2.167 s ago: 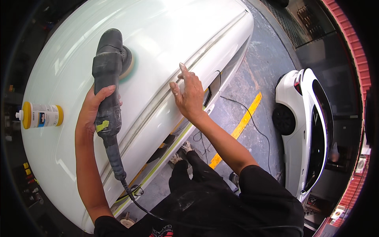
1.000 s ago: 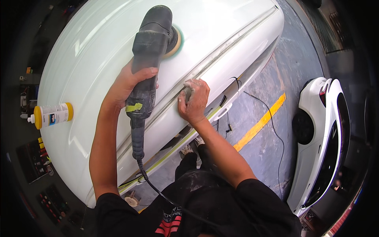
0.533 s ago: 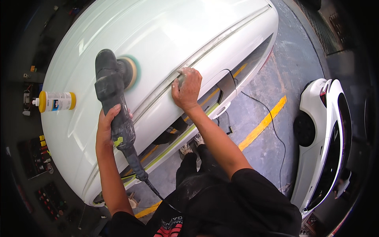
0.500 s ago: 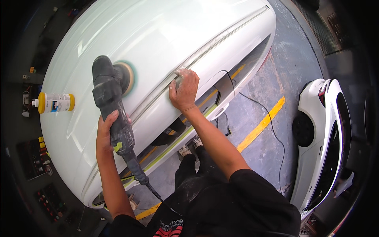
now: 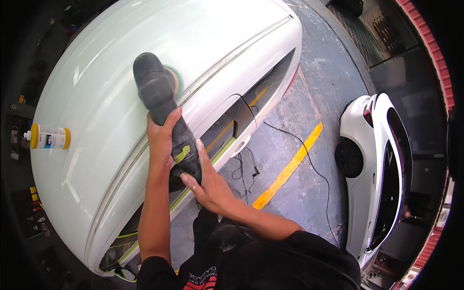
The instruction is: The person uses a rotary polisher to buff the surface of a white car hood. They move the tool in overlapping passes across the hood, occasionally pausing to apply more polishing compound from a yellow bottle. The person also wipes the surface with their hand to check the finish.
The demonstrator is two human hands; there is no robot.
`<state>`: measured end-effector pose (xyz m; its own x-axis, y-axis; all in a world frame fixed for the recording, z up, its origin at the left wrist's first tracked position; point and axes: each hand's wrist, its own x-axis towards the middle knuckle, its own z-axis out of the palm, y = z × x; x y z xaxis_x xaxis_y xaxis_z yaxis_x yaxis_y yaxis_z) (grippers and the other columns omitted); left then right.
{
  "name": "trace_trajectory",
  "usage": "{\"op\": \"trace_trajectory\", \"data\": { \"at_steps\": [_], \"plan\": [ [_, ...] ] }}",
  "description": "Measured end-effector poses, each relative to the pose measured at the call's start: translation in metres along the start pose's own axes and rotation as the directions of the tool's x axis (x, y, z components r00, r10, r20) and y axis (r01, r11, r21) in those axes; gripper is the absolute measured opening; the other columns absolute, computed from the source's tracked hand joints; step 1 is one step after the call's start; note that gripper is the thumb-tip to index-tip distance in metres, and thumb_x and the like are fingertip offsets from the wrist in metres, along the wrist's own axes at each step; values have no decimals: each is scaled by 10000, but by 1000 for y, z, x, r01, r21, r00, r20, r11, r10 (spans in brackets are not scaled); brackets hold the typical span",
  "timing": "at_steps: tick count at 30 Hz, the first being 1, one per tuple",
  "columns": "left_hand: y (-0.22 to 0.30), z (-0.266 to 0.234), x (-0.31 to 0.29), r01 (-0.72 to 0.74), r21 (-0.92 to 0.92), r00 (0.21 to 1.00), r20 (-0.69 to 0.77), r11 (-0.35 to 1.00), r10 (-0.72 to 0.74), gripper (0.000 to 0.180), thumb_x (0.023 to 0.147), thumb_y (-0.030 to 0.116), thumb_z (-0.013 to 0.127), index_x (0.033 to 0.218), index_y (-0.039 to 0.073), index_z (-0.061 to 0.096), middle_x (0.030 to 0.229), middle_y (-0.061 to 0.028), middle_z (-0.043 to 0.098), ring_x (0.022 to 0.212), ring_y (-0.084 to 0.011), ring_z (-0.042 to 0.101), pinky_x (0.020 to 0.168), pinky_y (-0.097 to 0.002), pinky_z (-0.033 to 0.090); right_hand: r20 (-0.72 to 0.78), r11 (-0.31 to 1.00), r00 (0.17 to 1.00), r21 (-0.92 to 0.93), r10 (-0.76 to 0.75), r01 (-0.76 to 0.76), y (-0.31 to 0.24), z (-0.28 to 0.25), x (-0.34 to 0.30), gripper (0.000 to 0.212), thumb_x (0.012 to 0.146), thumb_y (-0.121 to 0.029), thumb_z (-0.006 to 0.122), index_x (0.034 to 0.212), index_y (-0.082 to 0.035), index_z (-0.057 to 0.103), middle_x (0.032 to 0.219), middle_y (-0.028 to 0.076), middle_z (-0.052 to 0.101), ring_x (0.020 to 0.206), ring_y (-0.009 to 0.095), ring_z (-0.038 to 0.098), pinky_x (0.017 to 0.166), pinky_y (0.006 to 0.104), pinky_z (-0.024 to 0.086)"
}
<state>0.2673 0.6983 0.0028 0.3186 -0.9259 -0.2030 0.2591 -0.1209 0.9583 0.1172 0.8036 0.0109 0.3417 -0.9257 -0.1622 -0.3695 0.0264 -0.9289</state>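
Note:
A dark grey, dusty car polisher (image 5: 153,79) rests over the white car roof (image 5: 104,116), near its side channel. The round, pale pad (image 5: 173,83) shows beside the tool's head, on or very close to the paint. My left hand (image 5: 162,133) wraps round the tool's body, its thumb lying on top. Further back, my right hand (image 5: 209,186) grips the rear handle, which bears a piece of yellow-green tape (image 5: 181,154). The fingers under the tool are hidden.
A yellow bottle (image 5: 59,138) with a white cap lies on the roof at left. A black cable (image 5: 309,154) trails over the grey floor (image 5: 285,145), which has a yellow stripe (image 5: 290,166). Another white car (image 5: 360,193) stands at right.
My right hand has left the roof's side edge and taken hold of the polisher's rear handle. The polisher has moved toward the roof's side channel, and the view has shifted.

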Motion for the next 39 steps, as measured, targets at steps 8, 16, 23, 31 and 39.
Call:
{"op": "trace_trajectory", "data": {
  "at_steps": [8, 16, 23, 31, 39],
  "plan": [
    [-28, 15, 24, -378, 676, 922, 213, 633, 322, 930, 962, 439, 772, 1655, 46, 291, 1352, -204, 579, 1282, -331, 583, 1130, -475, 445, -324, 954, 925, -154, 199, -259, 41, -156, 83, 831, 1094, -489, 549, 1698, -93, 137, 1123, 374, 706, 1059, 493, 725, 904, 499, 553],
    [-51, -100, 5, -249, 965, 883, 259, -75, 391, 905, 941, 481, 758, 1664, 153, 324, 1663, -178, 303, 1584, -364, 246, 1303, -627, 113, -481, 961, 853, -73, 200, -267, 71, -297, 194, 710, 1081, -489, 576, 1622, -145, 270, 729, 55, 554, 536, 144, 542, 458, 328, 482],
    [-49, -99, 9, -223, 963, 915, 261, -154, 308, 976, 903, 653, 718, 1653, 154, 343, 1694, -192, 240, 1601, -396, 181, 1284, -695, 101, -547, 948, 797, -18, 256, -317, 73, -387, 323, 477, 1087, -472, 572, 1361, -124, 395, 725, 54, 553, 504, 149, 555, 422, 341, 490],
    [-49, -101, 11, -250, 965, 907, 261, -78, 330, 1003, 856, 600, 788, 1640, 137, 369, 1701, -180, 231, 1611, -387, 160, 1290, -691, 73, -593, 932, 737, 66, 325, -357, 75, -403, 380, 390, 1099, -467, 540, 1238, -145, 372, 742, 54, 545, 524, 145, 561, 437, 333, 510],
    [-53, -104, 11, -272, 959, 876, 281, -79, 392, 945, 913, 654, 694, 1629, 116, 394, 1703, -193, 252, 1610, -393, 183, 1281, -711, 103, -514, 938, 797, 46, 316, -343, 64, -325, 261, 395, 1101, -510, 522, 1293, -198, 373, 752, 44, 527, 525, 129, 551, 426, 297, 492]
  ]
}}
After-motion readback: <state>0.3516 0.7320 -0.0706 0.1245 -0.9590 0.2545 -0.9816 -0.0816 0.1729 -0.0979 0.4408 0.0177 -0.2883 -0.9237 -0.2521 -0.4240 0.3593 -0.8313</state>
